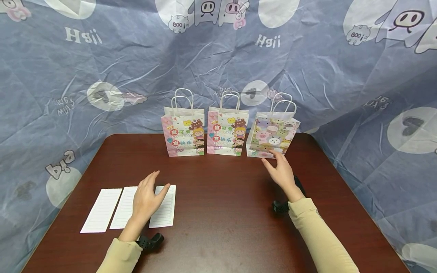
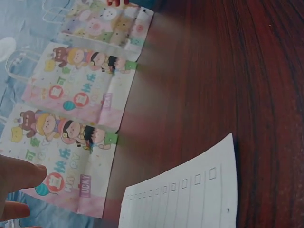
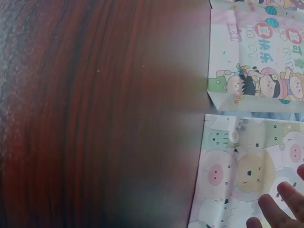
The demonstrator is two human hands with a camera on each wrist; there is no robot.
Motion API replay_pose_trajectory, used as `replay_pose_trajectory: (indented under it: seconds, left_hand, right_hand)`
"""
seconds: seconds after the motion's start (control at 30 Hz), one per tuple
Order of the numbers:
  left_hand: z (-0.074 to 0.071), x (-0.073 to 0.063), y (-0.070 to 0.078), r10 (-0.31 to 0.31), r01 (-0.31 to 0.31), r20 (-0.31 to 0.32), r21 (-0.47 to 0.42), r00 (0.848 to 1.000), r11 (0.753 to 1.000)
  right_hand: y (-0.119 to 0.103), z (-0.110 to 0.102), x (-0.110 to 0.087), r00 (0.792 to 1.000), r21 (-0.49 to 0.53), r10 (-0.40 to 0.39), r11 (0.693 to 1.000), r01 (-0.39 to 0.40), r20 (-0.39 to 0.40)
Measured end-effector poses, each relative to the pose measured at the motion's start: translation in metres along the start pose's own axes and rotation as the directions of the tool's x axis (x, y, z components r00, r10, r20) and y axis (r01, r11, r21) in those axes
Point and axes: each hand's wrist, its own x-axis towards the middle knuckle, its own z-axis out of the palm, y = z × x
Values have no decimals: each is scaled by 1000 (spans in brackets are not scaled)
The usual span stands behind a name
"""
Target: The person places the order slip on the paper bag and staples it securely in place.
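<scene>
Over a glossy woodgrain desk (image 1: 222,212), fingers (image 1: 147,182) relaxed and empty, the left hand (image 1: 146,199) hangs near flat ruled sheets (image 1: 101,210), the right hand (image 1: 284,176) near boxy paper bags (image 1: 227,131).

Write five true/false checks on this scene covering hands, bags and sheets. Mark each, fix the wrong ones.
1. Three paper sheets lie on the table, on the same side as the left hand. True.
2. The left hand grips a sheet. False: the left hand holds nothing.
3. The right hand is nearer to the animal-print bag than to the other two bags. True.
4. All three bags carry the same print. False: the left bag and middle bag match; the animal-print bag differs.
5. All three bags stand toward the far edge of the table, beyond the sheets. True.
</scene>
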Motion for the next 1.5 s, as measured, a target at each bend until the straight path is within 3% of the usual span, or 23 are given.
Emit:
replay_pose_trajectory:
  seconds: [0.27,0.67,1.03,1.5]
  left_hand:
    - [2,-3,-5,-108,108,45,2,993,994]
    - [9,-8,-17,-262,266,112,-25,959,964]
    - [15,-9,-24,-314,323,129,-57,941,945]
    - [24,-11,-30,-317,322,107,-37,943,946]
  right_hand:
    - [11,5,5,996,63,66,996,-63,-54]
    - [21,9,6,982,225,176,962,-156,-74]
    - [24,9,10,958,344,271,912,-225,-91]
    - [31,12,13,938,430,326,868,-249,-116]
